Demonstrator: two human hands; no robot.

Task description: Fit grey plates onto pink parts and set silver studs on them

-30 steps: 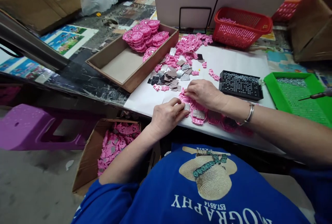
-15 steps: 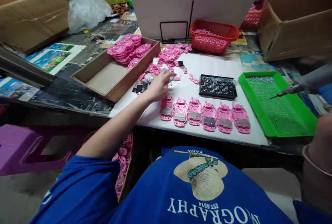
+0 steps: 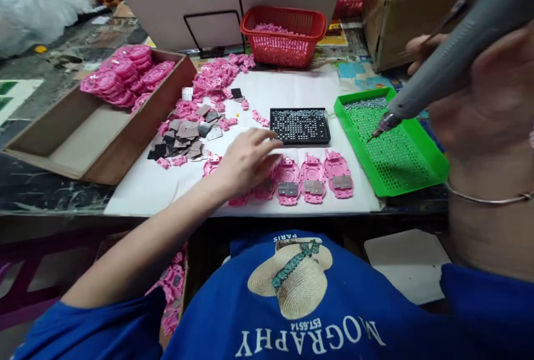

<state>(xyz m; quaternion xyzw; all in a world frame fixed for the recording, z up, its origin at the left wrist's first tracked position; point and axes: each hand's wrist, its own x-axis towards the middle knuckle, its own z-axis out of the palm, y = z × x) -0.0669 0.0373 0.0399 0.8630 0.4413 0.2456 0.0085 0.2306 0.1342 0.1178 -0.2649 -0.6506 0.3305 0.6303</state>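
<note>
My left hand (image 3: 250,159) hovers over the left part of a row of pink plastic casings (image 3: 312,179), its fingers bent together. It covers some casings, and anything pinched in it is too small or hidden to name. The casings carry grey or dark rectangular plates (image 3: 287,188) near their lower ends. At right, my right hand (image 3: 488,90) grips a grey electric screwdriver (image 3: 450,51). Its bit points down-left over a green perforated tray (image 3: 434,165) with small screws. Between the hands, a black perforated tray (image 3: 299,126) of small screws lies behind the row.
Left of centre lie loose grey plates (image 3: 186,132) and a heap of small pink parts (image 3: 214,79). A shallow wooden box (image 3: 108,159) holds stacked pink casings. A red basket (image 3: 283,57), a black wire stand (image 3: 212,13) and a cardboard box (image 3: 411,12) stand behind.
My left hand has moved from the loose pink parts toward the row of casings. The screwdriver has come further into view, over the green tray. The whole view has shifted rightward.
</note>
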